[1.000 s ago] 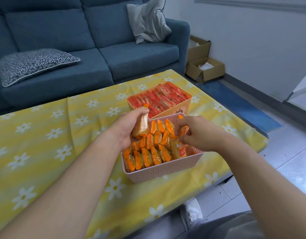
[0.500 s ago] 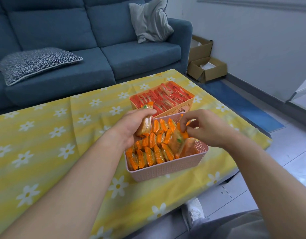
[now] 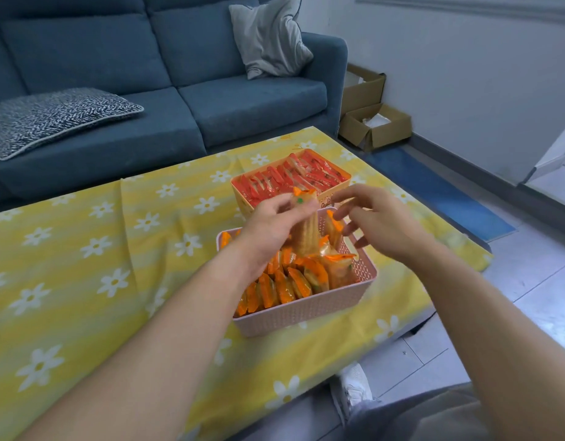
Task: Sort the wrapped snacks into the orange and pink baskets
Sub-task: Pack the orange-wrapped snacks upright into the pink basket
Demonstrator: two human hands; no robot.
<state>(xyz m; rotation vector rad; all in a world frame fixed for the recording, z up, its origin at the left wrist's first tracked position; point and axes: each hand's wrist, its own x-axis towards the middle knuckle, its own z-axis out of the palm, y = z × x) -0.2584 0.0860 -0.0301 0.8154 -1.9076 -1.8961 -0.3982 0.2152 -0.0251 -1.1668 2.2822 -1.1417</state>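
snack mid-frame, long axis upright, over pink basket | left hand fingers clamped on its upper part | right hand just right of it, fingers apart, empty | drop likely straight down | orange basket just behind

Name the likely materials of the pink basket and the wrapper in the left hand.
Pink basket: probably moulded plastic, matte, with a woven-look perforated wall. Wrapper, pinched by the left hand: seemingly thin plastic film, partly clear, biscuit showing through.
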